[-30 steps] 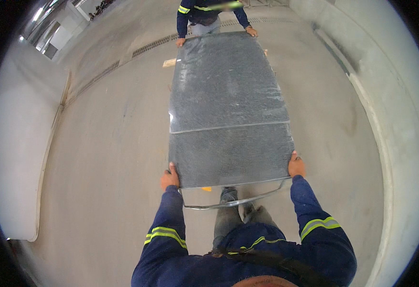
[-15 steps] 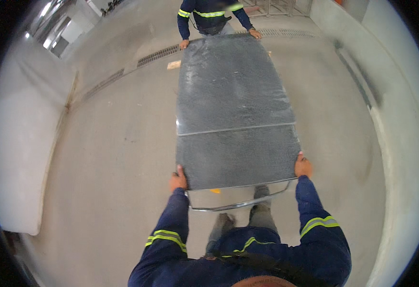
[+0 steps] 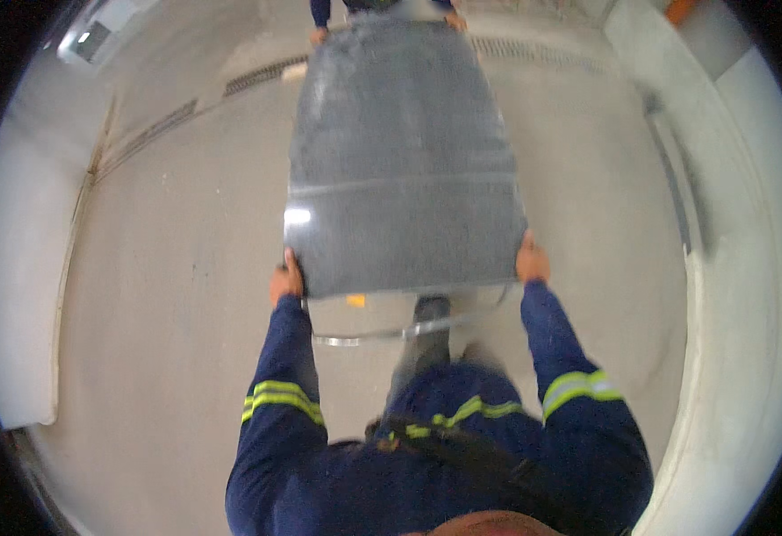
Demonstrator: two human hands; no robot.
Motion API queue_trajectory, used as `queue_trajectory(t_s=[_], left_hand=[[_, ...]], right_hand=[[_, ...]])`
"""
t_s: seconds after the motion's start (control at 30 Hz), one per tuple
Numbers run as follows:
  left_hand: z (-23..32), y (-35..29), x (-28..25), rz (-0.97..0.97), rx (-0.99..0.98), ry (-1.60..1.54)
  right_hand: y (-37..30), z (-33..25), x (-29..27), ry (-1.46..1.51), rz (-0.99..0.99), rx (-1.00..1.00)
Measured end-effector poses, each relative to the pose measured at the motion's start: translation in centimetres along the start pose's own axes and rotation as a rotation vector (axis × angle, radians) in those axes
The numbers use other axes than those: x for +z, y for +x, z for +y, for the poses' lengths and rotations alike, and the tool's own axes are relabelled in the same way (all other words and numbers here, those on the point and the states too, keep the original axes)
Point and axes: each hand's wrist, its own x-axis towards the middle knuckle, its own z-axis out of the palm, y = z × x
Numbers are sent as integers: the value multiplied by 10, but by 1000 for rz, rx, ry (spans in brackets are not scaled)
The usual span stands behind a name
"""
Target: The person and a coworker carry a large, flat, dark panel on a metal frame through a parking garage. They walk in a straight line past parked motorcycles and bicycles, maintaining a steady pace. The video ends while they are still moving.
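A long, dark grey flat panel point(image 3: 400, 237) stretches out in front of me, with a pale seam running across it and a bright glint near its left edge. My left hand point(image 3: 287, 279) is closed on its near left corner, thumb along the top. At the near right corner my right hand point(image 3: 533, 259) grips the edge the same way. Below the near edge, a bent metal tube point(image 3: 342, 340) curves across between my arms. Another person's hands, one of them a left-side hand point(image 3: 319, 36), hold the far end. The panel's underside is hidden.
Low pale walls flank the concrete floor, a left wall point(image 3: 25, 268) and a right wall point(image 3: 722, 170). A drain grate point(image 3: 534, 54) crosses the floor at the far end. A small light-coloured block point(image 3: 294, 71) lies by it. Something small and yellow point(image 3: 355, 301) shows below the panel.
The panel, my hands and the other person's hands now appear higher and further left in view. My legs have shifted in a step. Both my hands keep their hold.
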Motion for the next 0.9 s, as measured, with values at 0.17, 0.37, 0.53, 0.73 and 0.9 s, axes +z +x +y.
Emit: queue_trajectory(t_s=[0.17,0.37,0.53,0.73,0.9], left_hand=[[17,21,-3,19,4,77],[17,-17,-11,-1,-17,65],[35,9,-25,21,0,65],[-15,39,-69,11,30,44],[-1,34,-67,84,50,65]], right_hand=[[-21,-33,-19,31,141,33],[-19,-31,-50,-49,64,31],[7,-57,-54,-66,95,39],[-40,-83,-27,-91,70,42],[-27,-66,-36,25,17,-2]])
